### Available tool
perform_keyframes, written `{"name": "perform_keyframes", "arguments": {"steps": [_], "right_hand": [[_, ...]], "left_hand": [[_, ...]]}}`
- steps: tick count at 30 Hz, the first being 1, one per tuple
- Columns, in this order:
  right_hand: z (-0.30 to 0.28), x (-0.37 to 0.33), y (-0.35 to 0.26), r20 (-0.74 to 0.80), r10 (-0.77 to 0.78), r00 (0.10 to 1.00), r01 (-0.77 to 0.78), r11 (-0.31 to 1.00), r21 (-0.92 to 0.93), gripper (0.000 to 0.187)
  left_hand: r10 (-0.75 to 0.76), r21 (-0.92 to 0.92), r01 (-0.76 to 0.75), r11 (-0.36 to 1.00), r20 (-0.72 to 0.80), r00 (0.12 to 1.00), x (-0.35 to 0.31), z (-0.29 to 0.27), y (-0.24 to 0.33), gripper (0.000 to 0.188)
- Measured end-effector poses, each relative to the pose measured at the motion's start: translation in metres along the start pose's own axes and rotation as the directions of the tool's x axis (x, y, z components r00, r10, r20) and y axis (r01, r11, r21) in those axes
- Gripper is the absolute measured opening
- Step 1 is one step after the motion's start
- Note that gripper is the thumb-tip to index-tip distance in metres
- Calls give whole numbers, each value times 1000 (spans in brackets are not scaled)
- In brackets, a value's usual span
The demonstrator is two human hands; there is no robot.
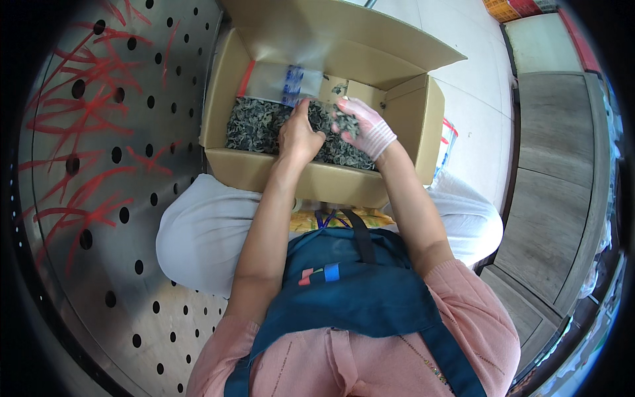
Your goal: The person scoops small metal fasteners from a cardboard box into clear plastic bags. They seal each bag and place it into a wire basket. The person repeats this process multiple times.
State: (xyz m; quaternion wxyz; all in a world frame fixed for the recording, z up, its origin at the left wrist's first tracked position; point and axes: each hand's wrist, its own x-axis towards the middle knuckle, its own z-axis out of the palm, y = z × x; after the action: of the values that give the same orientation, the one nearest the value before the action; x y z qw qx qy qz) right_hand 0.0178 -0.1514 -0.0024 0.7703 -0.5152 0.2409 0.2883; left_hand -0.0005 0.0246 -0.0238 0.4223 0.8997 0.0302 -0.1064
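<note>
A cardboard box [291, 178] stands in front of my lap with its far flap raised. Dark grey-green, curled dried pieces [254, 126], perhaps dried fungus, cover much of its bottom. My left hand [301, 135], bare, is over the pile, thumb and forefinger apart; its other fingers are partly hidden. Its forefinger tip overlaps the lower edge of a clear plastic bag [268, 79] with blue print and a red strip, lying along the far side. In a white and pink striped glove, my right hand [370, 129] curls its fingers around a clump of dried pieces.
To the left, a perforated metal panel [139, 192] with red marks runs close beside the box. Grey wooden cabinets [552, 165] line the right side. Pale floor tiles [476, 92] show between box and cabinets. A few loose pieces [340, 88] lie at the box's far side.
</note>
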Motion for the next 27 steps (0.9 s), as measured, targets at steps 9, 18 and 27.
{"name": "perform_keyframes", "arguments": {"steps": [9, 18, 27], "right_hand": [[52, 22, 12, -175, -303, 937, 256, 935, -245, 43], [52, 34, 24, -188, -366, 912, 278, 885, -374, 39], [33, 34, 20, -11, -170, 985, 166, 946, 278, 28]], "left_hand": [[-49, -44, 51, 998, 28, 998, 0, -4, 3, 83], [-39, -51, 38, 998, -24, 999, 5, 4, -7, 84], [-32, -35, 30, 999, -49, 998, 4, 5, -8, 79]]}}
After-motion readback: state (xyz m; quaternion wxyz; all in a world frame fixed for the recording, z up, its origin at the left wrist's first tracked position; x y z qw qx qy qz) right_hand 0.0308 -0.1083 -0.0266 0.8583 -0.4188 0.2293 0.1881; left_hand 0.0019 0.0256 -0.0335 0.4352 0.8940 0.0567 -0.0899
